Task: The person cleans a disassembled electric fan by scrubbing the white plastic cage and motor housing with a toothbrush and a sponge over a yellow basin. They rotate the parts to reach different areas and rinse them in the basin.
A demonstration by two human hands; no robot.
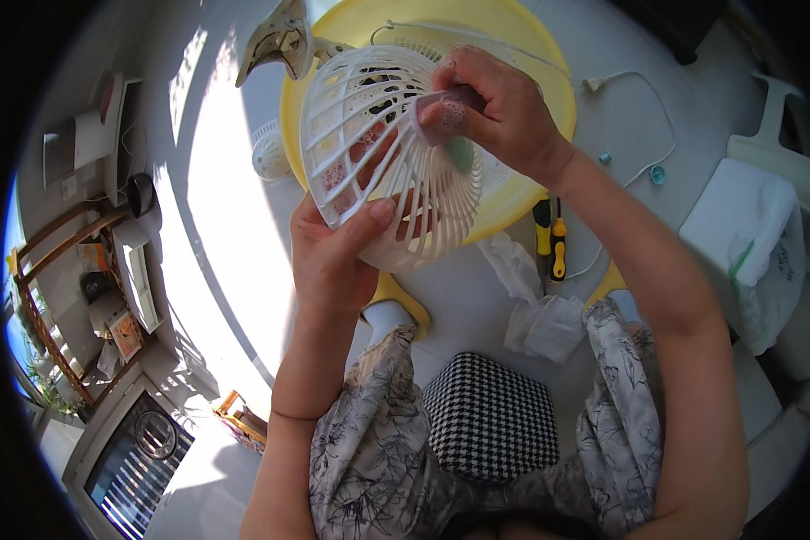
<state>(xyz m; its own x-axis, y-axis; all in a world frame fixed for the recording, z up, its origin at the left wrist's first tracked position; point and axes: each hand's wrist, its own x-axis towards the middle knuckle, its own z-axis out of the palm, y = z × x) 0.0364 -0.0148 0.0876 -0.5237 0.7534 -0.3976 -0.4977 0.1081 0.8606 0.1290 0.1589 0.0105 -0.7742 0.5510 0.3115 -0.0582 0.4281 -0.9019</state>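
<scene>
A white plastic fan grille (371, 162) is tilted above a yellow basin (563, 101), with soap suds on its ribs. My left hand (341, 250) grips the grille's lower edge, thumb in front and fingers behind the ribs. In my right hand (493, 108) is a pinkish sponge or cloth (439, 118), pressed against the grille's centre and covered in foam. Something green shows beneath that hand. A whitish plastic fan part (287, 44) leans at the basin's upper left rim.
A round white vented part (270, 152) lies left of the basin. Yellow-black screwdrivers (557, 253), crumpled white wipes (547, 327), a white cable (668, 115) and small teal caps (657, 175) are on the floor. A houndstooth stool (493, 418) stands between my legs; a plastic bag (769, 283) hangs at right.
</scene>
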